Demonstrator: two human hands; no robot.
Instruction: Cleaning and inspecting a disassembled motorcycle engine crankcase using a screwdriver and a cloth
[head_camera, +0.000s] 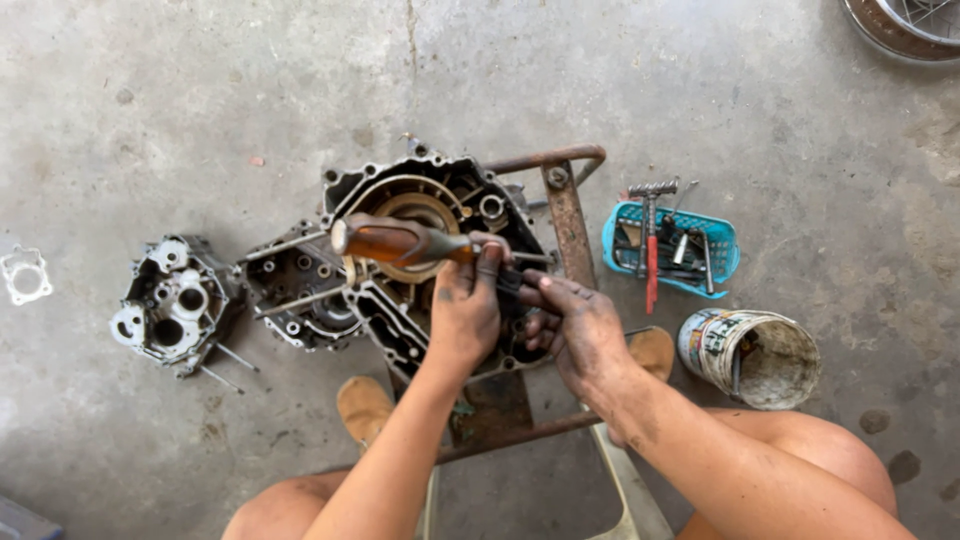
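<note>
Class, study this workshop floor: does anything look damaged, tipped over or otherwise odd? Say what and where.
The white bucket right of the right hand lies on its side, mouth open. The metal stand under the engine crankcase is rusty. Nothing looks spilled.

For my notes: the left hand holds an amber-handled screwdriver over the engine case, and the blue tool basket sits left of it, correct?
Not quite. The head view shows the basket right of the engine case, not left. The rest stands: the left hand holds the amber-handled screwdriver over the case.
</note>
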